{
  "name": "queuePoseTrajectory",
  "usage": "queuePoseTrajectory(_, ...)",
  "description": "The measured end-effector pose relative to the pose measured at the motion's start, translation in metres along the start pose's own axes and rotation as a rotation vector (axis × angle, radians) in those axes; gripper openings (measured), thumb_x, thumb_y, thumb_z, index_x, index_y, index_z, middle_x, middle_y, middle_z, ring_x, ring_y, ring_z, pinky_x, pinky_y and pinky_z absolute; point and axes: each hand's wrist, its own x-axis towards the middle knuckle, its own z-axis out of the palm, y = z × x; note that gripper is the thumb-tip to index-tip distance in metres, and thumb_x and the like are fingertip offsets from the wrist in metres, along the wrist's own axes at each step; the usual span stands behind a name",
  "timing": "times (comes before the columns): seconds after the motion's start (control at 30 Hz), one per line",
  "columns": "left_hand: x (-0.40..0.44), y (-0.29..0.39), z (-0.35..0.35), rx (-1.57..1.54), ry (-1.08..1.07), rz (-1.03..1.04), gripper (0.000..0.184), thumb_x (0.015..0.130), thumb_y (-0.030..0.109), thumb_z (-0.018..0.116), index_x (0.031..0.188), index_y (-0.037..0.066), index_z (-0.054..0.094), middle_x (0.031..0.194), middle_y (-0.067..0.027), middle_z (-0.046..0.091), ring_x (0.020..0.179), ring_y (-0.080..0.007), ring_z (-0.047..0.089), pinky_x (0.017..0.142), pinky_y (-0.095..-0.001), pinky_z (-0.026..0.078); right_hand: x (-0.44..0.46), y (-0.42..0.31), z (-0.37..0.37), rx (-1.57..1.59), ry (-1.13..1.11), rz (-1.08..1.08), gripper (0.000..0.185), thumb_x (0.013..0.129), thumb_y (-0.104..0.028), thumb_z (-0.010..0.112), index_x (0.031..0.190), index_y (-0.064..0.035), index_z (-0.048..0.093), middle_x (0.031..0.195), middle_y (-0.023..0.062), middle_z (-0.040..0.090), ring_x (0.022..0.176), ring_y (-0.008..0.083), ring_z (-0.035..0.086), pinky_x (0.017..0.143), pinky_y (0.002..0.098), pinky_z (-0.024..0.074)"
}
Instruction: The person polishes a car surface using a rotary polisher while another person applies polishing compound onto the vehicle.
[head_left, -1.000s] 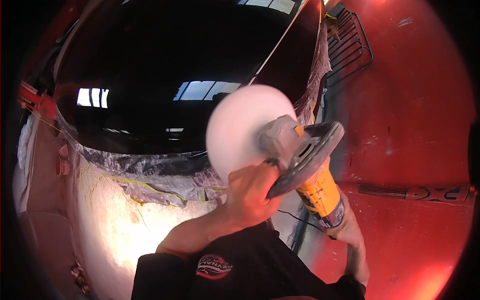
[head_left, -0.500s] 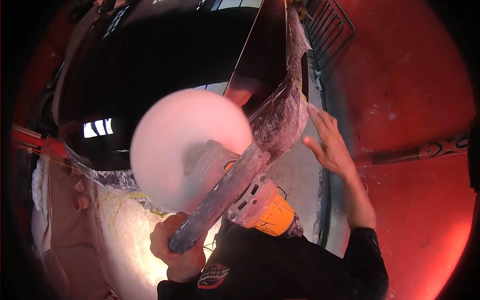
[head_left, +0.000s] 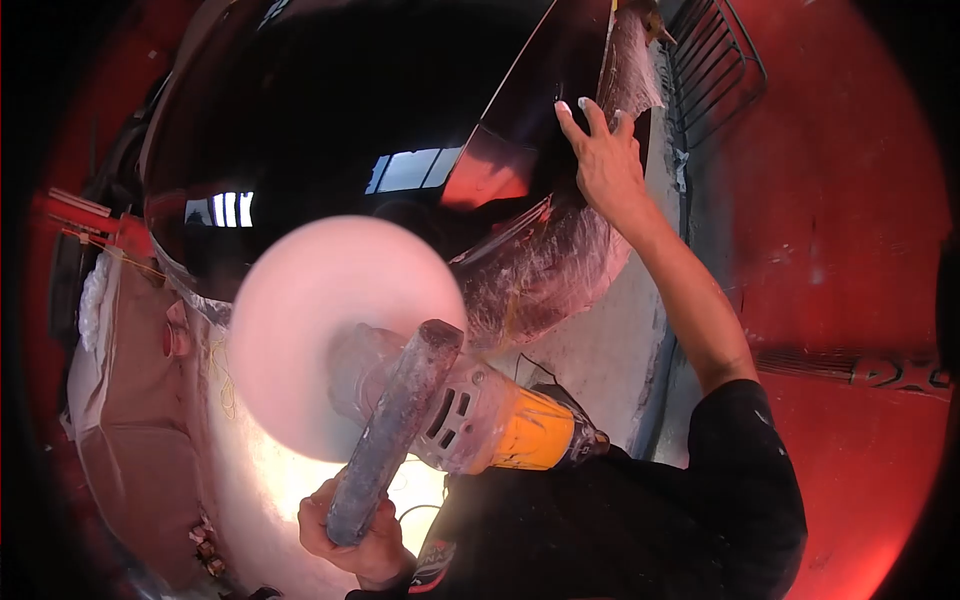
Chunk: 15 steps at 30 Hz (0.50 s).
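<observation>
My left hand (head_left: 378, 550) is closed around the lower end of the thick, worn bar handle (head_left: 395, 435) of a polisher (head_left: 535, 430) with an orange body. The polisher's round, pale pad (head_left: 320, 290) is blurred as if spinning, and overlaps the near edge of a glossy dark car panel (head_left: 300, 130) in view. Whether the pad touches the panel I cannot tell. Higher up, my right hand (head_left: 610, 170) is open, its fingers spread over the panel's right side beside the masking film (head_left: 560, 265). Those fingertips look whitish.
Clear, dusty film wraps the car's lower right edge. A dark metal rack (head_left: 715, 70) stands beyond it at upper right. Red flooring (head_left: 830, 220) lies to the right. On the left are brown covering sheets (head_left: 130, 400) and a thin yellow cord (head_left: 222, 375).
My right hand has moved up and left from beside the film onto the dark panel. The polisher has shifted down and left in view, its bar handle now steeper, still in my left hand.
</observation>
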Motion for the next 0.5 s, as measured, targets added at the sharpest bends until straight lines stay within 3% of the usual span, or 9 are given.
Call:
queuePoseTrajectory(0.2, 0.001, 0.006, 0.013, -0.058, -0.034, 0.000, 0.054, 0.082, 0.032, 0.090, 0.095, 0.004, 0.045, 0.072, -0.0081, 0.059, 0.063, -0.0159, 0.054, 0.058, -0.0264, 0.040, 0.050, 0.016, -0.002, -0.023, -0.021, -0.022, 0.054, 0.093, -0.012, 0.055, 0.145, -0.0242, 0.056, 0.138, 0.0096, 0.049, 0.116, 0.0406, 0.049, 0.089, 0.0556, 0.0536)
queuePoseTrajectory(0.3, -0.006, 0.003, -0.001, -0.095, -0.148, -0.048, 0.054, 0.077, 0.031, 0.093, 0.103, -0.005, 0.062, 0.096, -0.0157, 0.072, 0.083, -0.0208, 0.067, 0.076, -0.0363, 0.054, 0.011, -0.004, -0.006, -0.009, 0.015, -0.071, 0.055, 0.090, -0.009, 0.057, 0.143, -0.0214, 0.058, 0.137, 0.0097, 0.050, 0.119, 0.0441, 0.047, 0.093, 0.0556, 0.0518)
queuePoseTrajectory(0.4, -0.007, 0.005, 0.002, 0.095, -0.059, -0.074, 0.056, 0.075, 0.033, 0.094, 0.102, -0.005, 0.062, 0.095, -0.0143, 0.071, 0.083, -0.0206, 0.067, 0.077, -0.0344, 0.054, -0.002, 0.002, -0.006, -0.044, 0.083, -0.132, 0.054, 0.089, -0.008, 0.058, 0.140, -0.0248, 0.061, 0.135, 0.0097, 0.051, 0.119, 0.0436, 0.048, 0.092, 0.0567, 0.0515)
queuePoseTrajectory(0.5, -0.004, 0.002, 0.005, -0.016, -0.064, -0.069, 0.054, 0.075, 0.029, 0.094, 0.103, -0.005, 0.064, 0.093, -0.0125, 0.071, 0.082, -0.0201, 0.066, 0.077, -0.0332, 0.053, 0.046, 0.022, -0.003, -0.018, 0.011, -0.031, 0.051, 0.091, -0.010, 0.056, 0.139, -0.0243, 0.062, 0.136, 0.0104, 0.051, 0.115, 0.0412, 0.049, 0.090, 0.0551, 0.0522)
